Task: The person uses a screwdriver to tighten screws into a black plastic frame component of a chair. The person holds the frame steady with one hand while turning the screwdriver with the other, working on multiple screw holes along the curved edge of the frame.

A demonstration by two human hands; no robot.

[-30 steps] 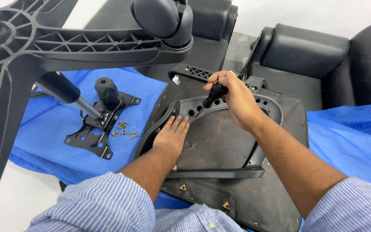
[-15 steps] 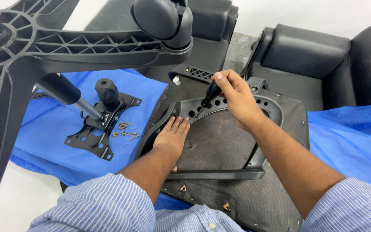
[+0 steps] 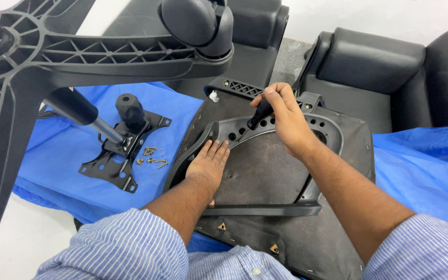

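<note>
An upturned chair seat (image 3: 265, 171) with a dark fabric underside lies in front of me on a blue sheet. A black plastic frame (image 3: 333, 132) with holes curves over it. My right hand (image 3: 286, 119) grips a black-handled screwdriver (image 3: 257, 115), its tip set against the frame's upper left part. My left hand (image 3: 208, 162) lies flat, fingers spread, pressing on the frame's left arm and the seat.
A black tilt mechanism plate (image 3: 117, 150) with a knob and lever lies to the left on the blue sheet (image 3: 58, 155), loose brass screws (image 3: 152, 158) beside it. A black star-shaped chair base (image 3: 79, 57) looms at the upper left. Black padded chair parts (image 3: 374, 67) stand behind.
My right hand has shifted slightly left and up along the frame with the screwdriver. My left hand has stayed in place.
</note>
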